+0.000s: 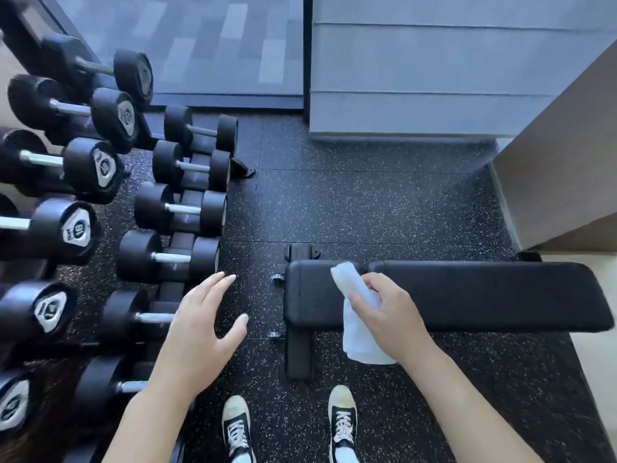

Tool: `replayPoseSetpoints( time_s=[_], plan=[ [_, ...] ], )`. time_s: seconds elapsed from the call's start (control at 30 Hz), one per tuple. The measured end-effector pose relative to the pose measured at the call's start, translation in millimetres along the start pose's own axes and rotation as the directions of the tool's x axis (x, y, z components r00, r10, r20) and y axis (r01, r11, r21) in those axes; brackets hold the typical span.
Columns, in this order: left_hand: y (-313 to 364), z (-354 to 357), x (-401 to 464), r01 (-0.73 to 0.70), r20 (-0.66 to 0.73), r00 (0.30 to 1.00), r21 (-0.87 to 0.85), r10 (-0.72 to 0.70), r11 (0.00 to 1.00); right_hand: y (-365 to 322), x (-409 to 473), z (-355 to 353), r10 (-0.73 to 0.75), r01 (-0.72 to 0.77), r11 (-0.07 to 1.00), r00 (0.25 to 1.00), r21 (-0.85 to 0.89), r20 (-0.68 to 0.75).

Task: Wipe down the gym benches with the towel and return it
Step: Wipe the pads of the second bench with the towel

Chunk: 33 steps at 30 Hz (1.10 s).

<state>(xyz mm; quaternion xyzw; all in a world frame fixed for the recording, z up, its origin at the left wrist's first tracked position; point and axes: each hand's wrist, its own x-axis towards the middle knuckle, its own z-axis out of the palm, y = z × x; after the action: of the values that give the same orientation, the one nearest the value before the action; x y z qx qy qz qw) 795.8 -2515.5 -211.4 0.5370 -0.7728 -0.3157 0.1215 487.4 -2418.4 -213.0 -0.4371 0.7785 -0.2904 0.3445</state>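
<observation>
A black padded gym bench [484,295] lies across the floor in front of me, with a short seat pad [310,292] on the left and a long back pad on the right. My right hand [387,312] grips a white towel [359,332] over the gap between the two pads; the towel's ends stick out above and below my fingers. My left hand [200,319] hovers over the floor to the left of the bench, fingers spread, holding nothing.
A rack of black dumbbells [173,208] fills the left side, close to my left hand. Speckled black rubber floor [367,208] lies beyond the bench. A grey cabinet [417,78] stands at the back, a beige wall [561,168] on the right. My sneakers [342,426] are near the bench leg.
</observation>
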Motion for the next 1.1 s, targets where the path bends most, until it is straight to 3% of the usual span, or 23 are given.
replayPoseSetpoints(
  time_s=[0.5, 0.7, 0.83, 0.93, 1.1],
  plan=[
    [-195, 125, 122, -0.040, 0.186, 0.982, -0.005, 0.040, 0.999, 96, 125, 188, 0.081, -0.080, 0.997, 0.996, 0.013, -0.030],
    [-247, 197, 133, -0.029, 0.234, 0.972, -0.016, 0.031, 0.999, 155, 162, 259, 0.099, -0.099, 0.994, 0.995, -0.038, -0.013],
    [-270, 248, 129, -0.028, 0.282, 0.959, -0.021, 0.032, 0.999, 190, 182, 294, 0.124, -0.128, 0.991, 0.988, -0.045, -0.096],
    [-281, 285, 128, -0.032, 0.304, 0.952, -0.035, 0.041, 0.999, 213, 198, 313, 0.080, -0.095, 0.992, 0.983, -0.085, -0.164],
    [-288, 334, 135, -0.034, 0.309, 0.950, -0.043, 0.046, 0.999, 227, 250, 333, -0.142, 0.071, 0.942, 0.971, -0.328, -0.195]
  ],
)
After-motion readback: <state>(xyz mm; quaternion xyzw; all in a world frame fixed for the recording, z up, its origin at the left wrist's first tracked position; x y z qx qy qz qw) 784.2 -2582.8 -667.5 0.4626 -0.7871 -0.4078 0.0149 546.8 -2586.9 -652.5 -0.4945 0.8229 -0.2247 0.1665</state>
